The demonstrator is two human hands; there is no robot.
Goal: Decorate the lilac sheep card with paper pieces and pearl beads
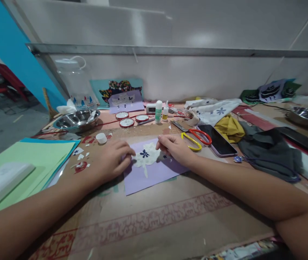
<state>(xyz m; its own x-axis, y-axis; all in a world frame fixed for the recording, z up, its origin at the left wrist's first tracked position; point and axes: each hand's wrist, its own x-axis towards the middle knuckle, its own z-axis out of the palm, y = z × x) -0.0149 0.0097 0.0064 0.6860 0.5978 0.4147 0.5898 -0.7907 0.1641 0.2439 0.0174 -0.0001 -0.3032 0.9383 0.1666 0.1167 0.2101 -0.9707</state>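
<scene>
A purple sheet (135,182) lies on the cardboard-covered table, bearing a white fabric cutout (150,150) with dark blue flowers and a narrow stem-like strip below. My left hand (116,159) is at the sheet's left edge, its fingers curled and thumb near the index finger, close to the cutout. From the right, my right hand (174,148) rests over the sheet and the cutout's right side, fingers bent together. Whether anything small is between the fingers of either hand cannot be made out.
Scissors (194,139) and a phone (217,141) lie right of the sheet. Behind stand a glue stick (158,112) and a small bottle (165,111). At left are a metal bowl (76,121), a white cap (101,138), scraps and green sheets (21,155).
</scene>
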